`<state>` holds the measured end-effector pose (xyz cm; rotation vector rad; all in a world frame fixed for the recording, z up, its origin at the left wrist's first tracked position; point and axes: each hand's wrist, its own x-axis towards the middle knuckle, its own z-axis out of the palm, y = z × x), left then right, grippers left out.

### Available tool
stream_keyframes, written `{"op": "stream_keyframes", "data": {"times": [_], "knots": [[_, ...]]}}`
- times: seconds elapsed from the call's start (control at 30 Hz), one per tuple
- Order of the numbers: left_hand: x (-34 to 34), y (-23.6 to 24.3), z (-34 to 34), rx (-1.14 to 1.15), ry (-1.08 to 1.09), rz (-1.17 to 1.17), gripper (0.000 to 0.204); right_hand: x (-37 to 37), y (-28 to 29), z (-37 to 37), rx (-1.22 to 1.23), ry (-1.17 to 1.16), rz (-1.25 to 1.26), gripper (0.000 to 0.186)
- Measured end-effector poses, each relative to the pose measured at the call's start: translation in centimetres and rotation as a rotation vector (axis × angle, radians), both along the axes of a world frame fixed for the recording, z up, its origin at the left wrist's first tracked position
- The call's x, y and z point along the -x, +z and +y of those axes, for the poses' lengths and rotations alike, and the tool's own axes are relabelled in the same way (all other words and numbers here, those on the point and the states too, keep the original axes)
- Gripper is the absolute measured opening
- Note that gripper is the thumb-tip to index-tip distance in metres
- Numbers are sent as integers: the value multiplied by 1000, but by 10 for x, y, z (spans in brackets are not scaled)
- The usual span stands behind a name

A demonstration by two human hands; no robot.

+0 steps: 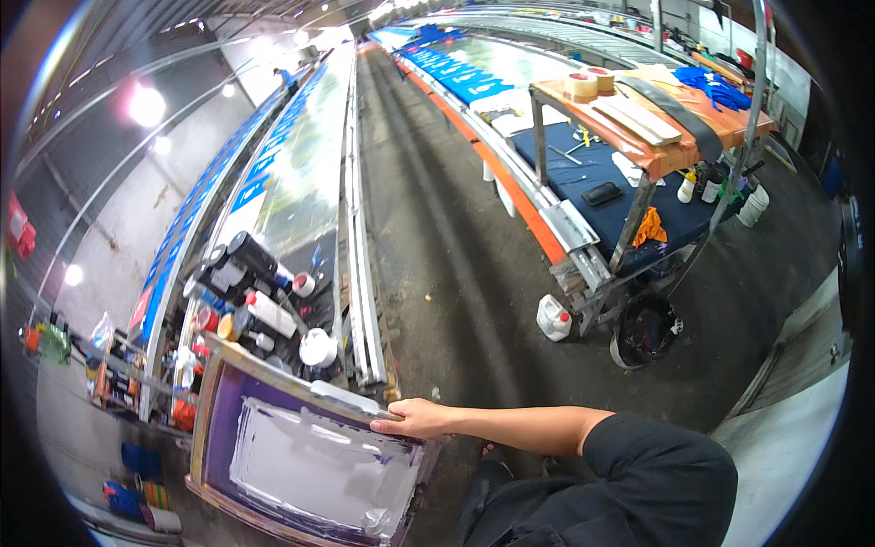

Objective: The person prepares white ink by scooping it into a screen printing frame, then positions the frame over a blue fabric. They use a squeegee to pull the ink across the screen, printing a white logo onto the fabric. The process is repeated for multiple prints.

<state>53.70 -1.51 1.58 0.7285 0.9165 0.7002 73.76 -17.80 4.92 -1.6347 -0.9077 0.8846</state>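
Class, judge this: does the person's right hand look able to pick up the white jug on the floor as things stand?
Probably not: the right hand holds the edge of the framed screen, and the white jug stands apart on the floor.

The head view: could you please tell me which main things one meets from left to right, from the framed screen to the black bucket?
Framed printing screen, with the right hand gripping its upper edge, white red-capped jug, black bucket.
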Motion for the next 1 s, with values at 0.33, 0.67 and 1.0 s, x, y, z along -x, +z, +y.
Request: {"op": "stream_keyframes", "data": {"times": [0.33, 0.67, 1.0], "knots": [[-286, -17, 20, -2, -379, 7, 51, -210, -15, -83, -127, -796, 129, 67], [-532, 11, 96, -39, -630, 9, 48, -399, 23, -129, -244, -1296, 217, 71], [-714, -3, 181, -46, -535, 34, 45, -626, -84, -98, -386, -1416, 325, 71]]}}
